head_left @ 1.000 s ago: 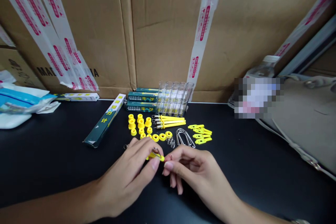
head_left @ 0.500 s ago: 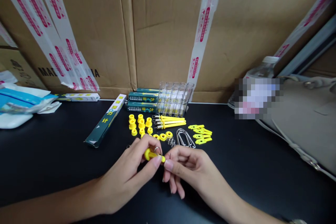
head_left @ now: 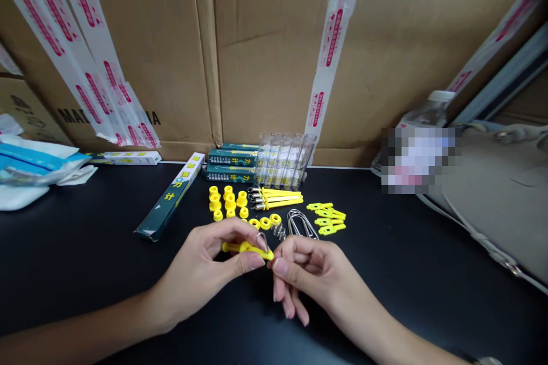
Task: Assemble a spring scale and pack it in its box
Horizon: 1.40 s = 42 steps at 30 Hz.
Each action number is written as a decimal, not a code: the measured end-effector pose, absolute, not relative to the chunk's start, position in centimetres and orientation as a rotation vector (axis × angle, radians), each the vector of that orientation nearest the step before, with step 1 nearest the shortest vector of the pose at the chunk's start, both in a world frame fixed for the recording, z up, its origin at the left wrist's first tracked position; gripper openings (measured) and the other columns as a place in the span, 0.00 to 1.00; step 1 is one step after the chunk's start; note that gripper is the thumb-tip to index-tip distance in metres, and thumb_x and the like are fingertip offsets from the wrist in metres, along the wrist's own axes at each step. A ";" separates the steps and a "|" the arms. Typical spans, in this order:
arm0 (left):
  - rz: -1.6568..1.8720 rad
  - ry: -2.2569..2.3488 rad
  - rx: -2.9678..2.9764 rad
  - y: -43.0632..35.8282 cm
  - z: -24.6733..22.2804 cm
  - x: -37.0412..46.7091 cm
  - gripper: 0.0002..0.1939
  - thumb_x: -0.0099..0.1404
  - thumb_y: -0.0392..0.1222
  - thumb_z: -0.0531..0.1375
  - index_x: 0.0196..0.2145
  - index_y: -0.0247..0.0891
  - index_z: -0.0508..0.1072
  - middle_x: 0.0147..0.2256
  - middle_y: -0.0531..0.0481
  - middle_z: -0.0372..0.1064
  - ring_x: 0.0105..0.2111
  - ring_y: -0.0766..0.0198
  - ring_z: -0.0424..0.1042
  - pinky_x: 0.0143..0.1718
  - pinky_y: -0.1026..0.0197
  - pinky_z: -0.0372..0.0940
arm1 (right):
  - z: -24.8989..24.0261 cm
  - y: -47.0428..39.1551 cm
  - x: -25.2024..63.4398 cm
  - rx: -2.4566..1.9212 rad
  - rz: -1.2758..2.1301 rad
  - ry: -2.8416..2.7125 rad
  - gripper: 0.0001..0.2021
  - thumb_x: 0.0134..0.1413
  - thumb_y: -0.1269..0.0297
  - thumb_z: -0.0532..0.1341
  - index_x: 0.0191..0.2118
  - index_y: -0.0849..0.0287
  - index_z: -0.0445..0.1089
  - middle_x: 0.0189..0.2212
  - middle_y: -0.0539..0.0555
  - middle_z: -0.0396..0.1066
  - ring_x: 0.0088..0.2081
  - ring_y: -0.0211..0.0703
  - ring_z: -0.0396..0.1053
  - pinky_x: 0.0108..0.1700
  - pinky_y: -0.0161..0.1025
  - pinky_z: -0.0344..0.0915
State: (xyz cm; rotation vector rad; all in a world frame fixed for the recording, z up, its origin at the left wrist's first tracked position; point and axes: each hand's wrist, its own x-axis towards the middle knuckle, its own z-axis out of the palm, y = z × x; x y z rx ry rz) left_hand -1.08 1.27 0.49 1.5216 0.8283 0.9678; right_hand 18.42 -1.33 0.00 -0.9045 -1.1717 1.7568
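Slightly left of centre, my left hand (head_left: pixel 214 259) is closed, thumb and fingers pinching a slim yellow plastic rod (head_left: pixel 246 247) with a collar partway along. A thin bent metal wire hook (head_left: pixel 261 238) stands up at the rod's right end, by my left fingertips. My right hand (head_left: pixel 314 271) has its thumb and forefinger pressed together right at that end, its other fingers loosely curled below. What lies between those two fingertips is hidden. Just beyond the hands are yellow rings (head_left: pixel 265 223), small springs (head_left: pixel 278 231) and bent metal wire hooks (head_left: pixel 302 224).
Yellow flanged caps (head_left: pixel 230 201), yellow rods with metal ends (head_left: pixel 280 199) and flat yellow tabs (head_left: pixel 331 221) lie behind. Clear tubes (head_left: pixel 285 162) stand beside green boxes (head_left: pixel 231 174). A long box (head_left: pixel 171 197) lies left; a bottle (head_left: pixel 428 108) and grey bag (head_left: pixel 500 182) are right.
The yellow rod has turned, so more of its length shows toward the left. My left hand has shifted slightly left, and my right hand a little right.
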 end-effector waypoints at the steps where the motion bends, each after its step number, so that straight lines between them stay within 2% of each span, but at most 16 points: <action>1: 0.967 0.817 1.512 1.3 0.6 -1.1 0.04 0.61 0.36 0.69 0.33 0.41 0.79 0.33 0.56 0.79 0.36 0.67 0.76 0.41 0.68 0.68 | 0.0 -1.4 18.4 -0.920 1.749 -1.170 0.24 0.46 0.45 0.73 0.26 0.62 0.68 0.20 0.50 0.73 0.17 0.29 0.66 0.18 0.25 0.61; 7: 0.928 0.770 1.483 1.5 0.8 -1.1 0.05 0.63 0.33 0.68 0.36 0.41 0.80 0.40 0.53 0.82 0.41 0.64 0.79 0.45 0.66 0.69 | 0.1 -1.7 18.2 -0.948 1.727 -1.207 0.25 0.48 0.43 0.71 0.25 0.62 0.67 0.19 0.49 0.72 0.16 0.28 0.63 0.18 0.26 0.59; 11: 0.929 0.736 1.459 1.6 0.7 -1.2 0.03 0.64 0.34 0.67 0.35 0.40 0.79 0.38 0.52 0.82 0.40 0.63 0.79 0.45 0.64 0.70 | 0.1 -1.6 18.1 -0.954 1.730 -1.206 0.27 0.47 0.39 0.69 0.24 0.61 0.67 0.18 0.49 0.71 0.16 0.29 0.63 0.19 0.27 0.59; 15: 0.947 0.753 1.444 1.8 0.7 -1.1 0.06 0.59 0.33 0.71 0.33 0.39 0.79 0.41 0.50 0.82 0.41 0.61 0.79 0.45 0.63 0.70 | 0.1 -1.8 17.9 -0.970 1.722 -1.180 0.27 0.46 0.39 0.70 0.25 0.61 0.67 0.19 0.49 0.71 0.16 0.29 0.63 0.18 0.27 0.59; 18: 0.958 0.765 1.441 1.8 0.7 -1.0 0.09 0.55 0.33 0.73 0.31 0.38 0.78 0.37 0.51 0.81 0.38 0.62 0.78 0.41 0.64 0.69 | 0.1 -1.9 17.9 -0.979 1.732 -1.157 0.26 0.45 0.42 0.72 0.26 0.62 0.67 0.19 0.49 0.72 0.16 0.29 0.63 0.18 0.26 0.60; 24: 0.927 0.828 1.540 1.6 0.6 -1.1 0.05 0.60 0.37 0.70 0.31 0.38 0.77 0.31 0.53 0.77 0.34 0.64 0.75 0.38 0.64 0.67 | -0.2 -1.6 17.7 -0.980 1.760 -1.134 0.25 0.44 0.44 0.73 0.25 0.63 0.68 0.19 0.50 0.71 0.16 0.30 0.65 0.18 0.27 0.60; 28: 0.911 0.859 1.591 1.6 0.6 -1.1 0.05 0.61 0.38 0.69 0.31 0.38 0.76 0.30 0.53 0.75 0.33 0.64 0.73 0.37 0.63 0.66 | -0.4 -1.7 17.6 -0.955 1.772 -1.139 0.27 0.46 0.40 0.70 0.26 0.62 0.68 0.19 0.51 0.72 0.18 0.31 0.66 0.19 0.28 0.61; 42: 0.917 0.850 1.569 1.7 0.4 -1.3 0.07 0.61 0.38 0.69 0.29 0.38 0.74 0.30 0.52 0.74 0.33 0.63 0.73 0.37 0.62 0.65 | -0.4 -1.6 17.7 -0.982 1.731 -1.126 0.26 0.45 0.41 0.71 0.27 0.63 0.71 0.20 0.51 0.73 0.18 0.30 0.66 0.19 0.27 0.61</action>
